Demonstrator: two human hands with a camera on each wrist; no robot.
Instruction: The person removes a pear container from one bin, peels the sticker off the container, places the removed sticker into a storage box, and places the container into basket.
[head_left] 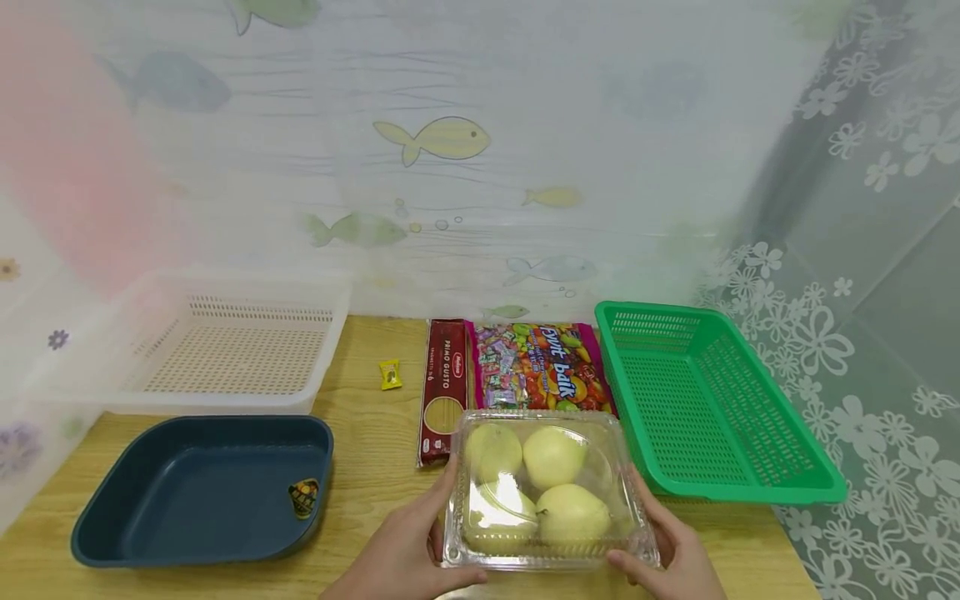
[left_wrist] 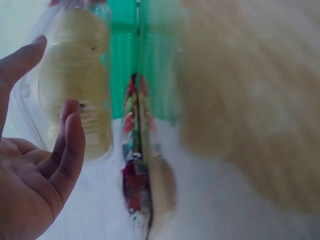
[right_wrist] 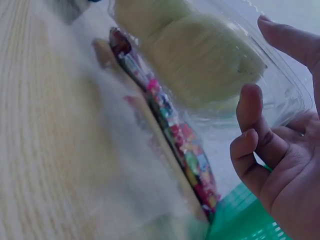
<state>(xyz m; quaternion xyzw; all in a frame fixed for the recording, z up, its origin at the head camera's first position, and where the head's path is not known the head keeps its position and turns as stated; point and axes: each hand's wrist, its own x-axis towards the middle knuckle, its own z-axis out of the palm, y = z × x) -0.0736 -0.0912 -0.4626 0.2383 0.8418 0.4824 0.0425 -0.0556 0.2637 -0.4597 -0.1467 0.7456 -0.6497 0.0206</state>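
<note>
Two hands hold one clear plastic clamshell box [head_left: 546, 492] at the near edge of the wooden table [head_left: 367, 467]. The left hand [head_left: 405, 550] grips the box's left side, thumb on the front lower corner and fingers curled along the wall; the left wrist view shows the palm cupped against the plastic with the fingertips [left_wrist: 70, 130] bent toward it. The right hand [head_left: 671, 554] grips the right side, thumb at the front rim; the right wrist view shows its fingers [right_wrist: 252, 125] curled under the box edge. Both hands are therefore closed around the box.

Inside the closed box lie four pale yellow-green pears [head_left: 553, 457], packed close together. The box partly covers the near ends of two packets lying behind it: a dark red spaghetti packet [head_left: 442, 375] on the left and a bright pink bag of mixed sweets [head_left: 536, 365] just beside it.

A green perforated basket [head_left: 750, 483] stands just right of the box, well within reach of the right hand. A white perforated basket [head_left: 247, 287] sits at the far left. In front of it is a dark blue tray [head_left: 112, 517], which holds one small wrapped sweet [head_left: 303, 497] in its near right corner. One yellow wrapped sweet [head_left: 390, 374] lies alone on the table between the white basket and the spaghetti packet.
</note>
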